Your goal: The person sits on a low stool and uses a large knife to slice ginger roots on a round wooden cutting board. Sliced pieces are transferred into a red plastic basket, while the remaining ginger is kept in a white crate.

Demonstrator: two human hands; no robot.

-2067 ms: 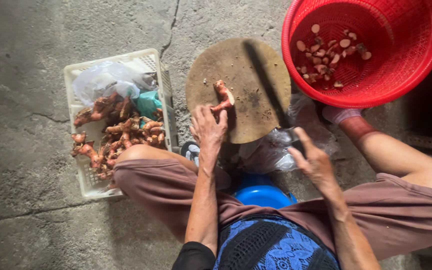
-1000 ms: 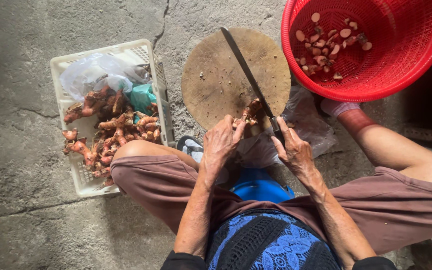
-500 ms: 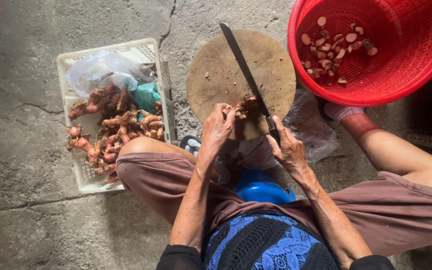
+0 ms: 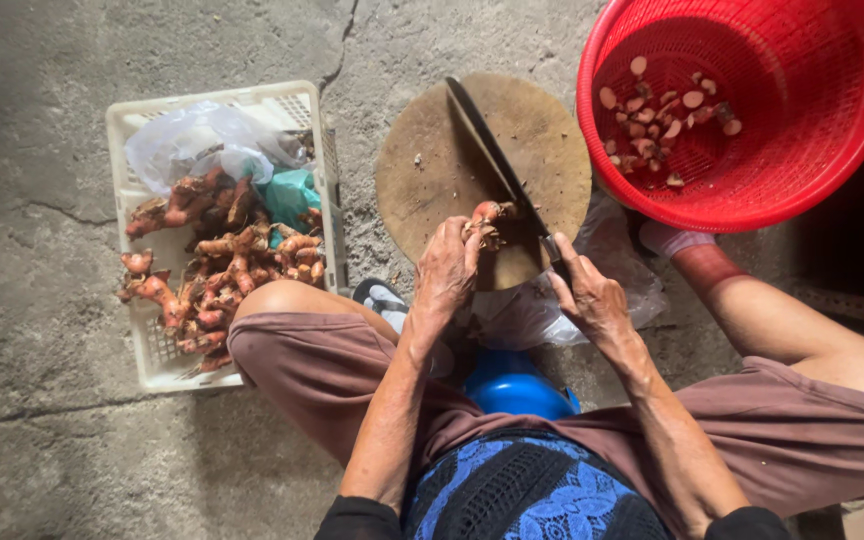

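My left hand (image 4: 447, 272) pinned the root (image 4: 484, 222) at centre board (image 4: 432, 180) | right hand (image 4: 587, 295) gripped the knife (image 4: 497, 160) | best kept fingertips curled back, blade upright.

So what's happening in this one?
A person sits low over a round wooden chopping board on a concrete floor. The left hand pins a pinkish root piece near the board's edge, and the right hand holds a long knife with its blade against that piece. A white crate of whole roots sits to the left; a red basket holds cut slices.
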